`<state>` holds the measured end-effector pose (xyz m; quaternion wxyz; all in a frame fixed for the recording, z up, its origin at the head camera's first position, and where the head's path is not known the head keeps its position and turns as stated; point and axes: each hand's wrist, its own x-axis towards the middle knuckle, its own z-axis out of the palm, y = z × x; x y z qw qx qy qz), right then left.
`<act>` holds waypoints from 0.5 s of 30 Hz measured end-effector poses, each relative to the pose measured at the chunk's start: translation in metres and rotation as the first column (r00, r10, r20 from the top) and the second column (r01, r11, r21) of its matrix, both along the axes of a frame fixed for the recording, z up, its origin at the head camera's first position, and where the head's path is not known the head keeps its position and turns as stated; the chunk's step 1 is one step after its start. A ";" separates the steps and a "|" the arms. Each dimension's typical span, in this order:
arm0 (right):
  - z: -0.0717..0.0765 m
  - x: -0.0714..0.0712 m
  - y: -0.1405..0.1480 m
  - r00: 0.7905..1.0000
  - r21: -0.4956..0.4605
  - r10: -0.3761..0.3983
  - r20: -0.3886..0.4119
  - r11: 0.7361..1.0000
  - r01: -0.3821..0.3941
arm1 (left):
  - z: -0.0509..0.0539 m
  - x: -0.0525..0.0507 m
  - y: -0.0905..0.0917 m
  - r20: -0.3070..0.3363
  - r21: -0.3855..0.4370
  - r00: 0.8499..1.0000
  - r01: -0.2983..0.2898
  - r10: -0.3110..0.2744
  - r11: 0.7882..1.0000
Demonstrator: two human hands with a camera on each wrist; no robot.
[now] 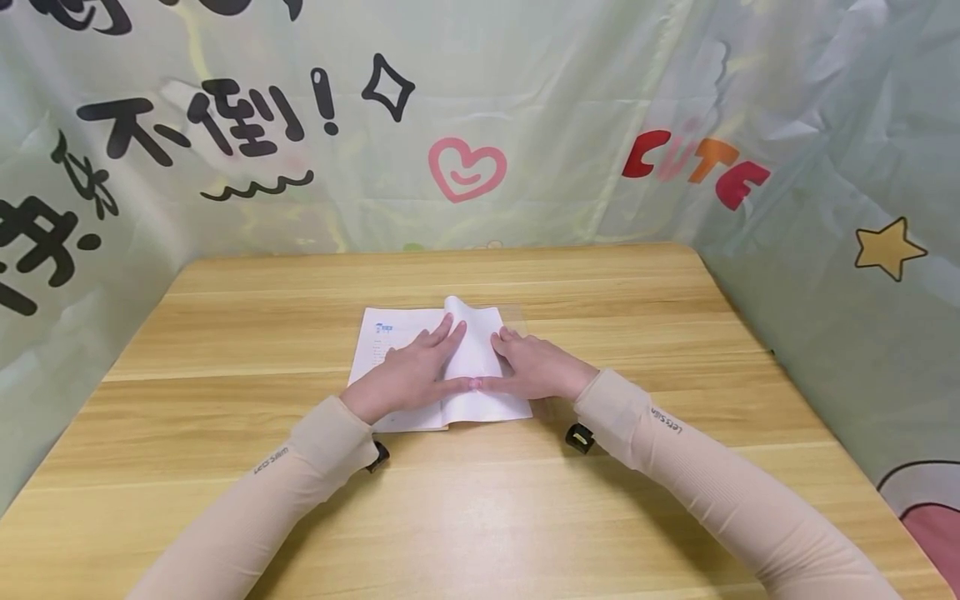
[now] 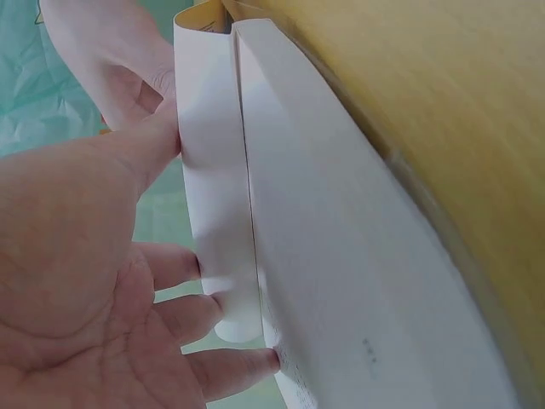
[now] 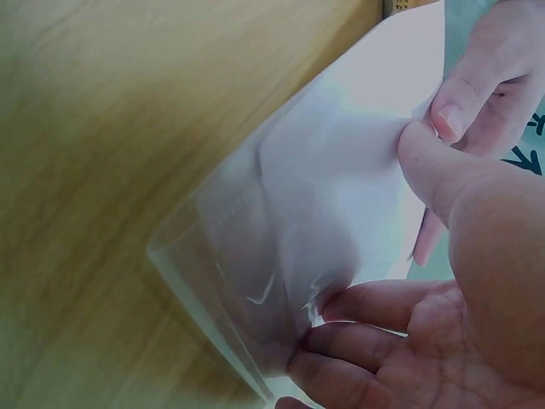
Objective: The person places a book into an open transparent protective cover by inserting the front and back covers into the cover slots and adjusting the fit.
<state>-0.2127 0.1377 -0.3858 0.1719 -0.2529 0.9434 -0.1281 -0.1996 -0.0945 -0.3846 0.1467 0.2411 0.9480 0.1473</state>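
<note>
A white-paged book lies spread on the wooden table, with small print and a blue heading on its left page. Its right-hand leaf bulges up near the fold. Clear plastic film sticks out past this leaf's outer edge. My left hand rests across the left page and fold, fingers extended and touching the paper. At the right side, my right hand presses the leaf with its thumb, while its fingertips touch the leaf's edge and the film. Both thumb tips meet over the leaf.
The wooden table extends around the book on every side. Printed fabric hangs behind the table and along both sides. A black wrist device sits under the right cuff, another under the left.
</note>
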 end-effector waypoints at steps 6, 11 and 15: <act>-0.001 0.000 0.001 1.000 0.000 0.000 0.005 1.000 0.000 | 0.001 -0.003 -0.009 0.052 0.051 0.996 0.063 -0.065 0.997; 0.000 -0.001 0.002 1.000 0.003 -0.012 0.026 1.000 0.012 | -0.001 -0.008 -0.025 0.097 0.115 0.985 0.134 -0.146 0.984; 0.000 -0.002 0.002 1.000 0.009 -0.009 0.023 1.000 0.009 | 0.000 -0.012 -0.034 0.101 0.148 0.977 0.169 -0.185 0.974</act>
